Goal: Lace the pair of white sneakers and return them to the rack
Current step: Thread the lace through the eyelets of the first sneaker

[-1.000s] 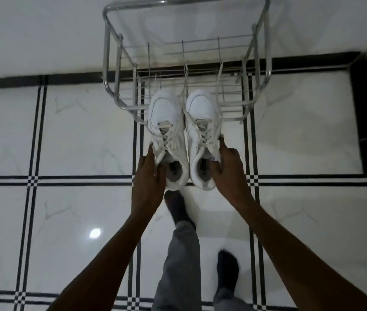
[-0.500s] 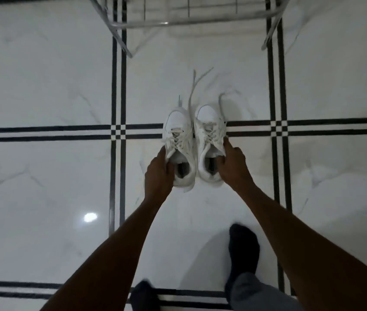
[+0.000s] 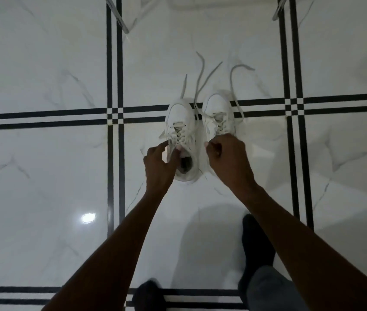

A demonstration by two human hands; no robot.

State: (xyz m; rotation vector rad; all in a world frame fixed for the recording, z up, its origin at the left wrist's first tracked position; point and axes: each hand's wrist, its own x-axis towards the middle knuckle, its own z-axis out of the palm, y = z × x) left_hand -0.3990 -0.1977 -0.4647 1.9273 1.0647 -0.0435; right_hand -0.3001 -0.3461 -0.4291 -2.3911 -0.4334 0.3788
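Note:
Two white sneakers stand side by side on the white tiled floor, toes pointing away from me. My left hand (image 3: 159, 166) grips the collar and tongue of the left sneaker (image 3: 181, 126). My right hand (image 3: 226, 158) covers the opening of the right sneaker (image 3: 217, 113) and is closed on its collar. Loose laces (image 3: 200, 77) trail forward from both toes across the floor. Of the metal rack, only two leg ends show, the left leg (image 3: 117, 15) and the right leg (image 3: 279, 9), at the top edge.
Black double grout lines (image 3: 115, 117) cross the marble floor. My feet in dark socks stand behind the shoes, the left foot (image 3: 147, 295) at the bottom edge and the right foot (image 3: 256, 245) beside a grey trouser leg (image 3: 272, 290).
Both hands have carried the sneakers away from the rack and down onto the floor. The rack has slid almost out of view at the top as my head tilted down.

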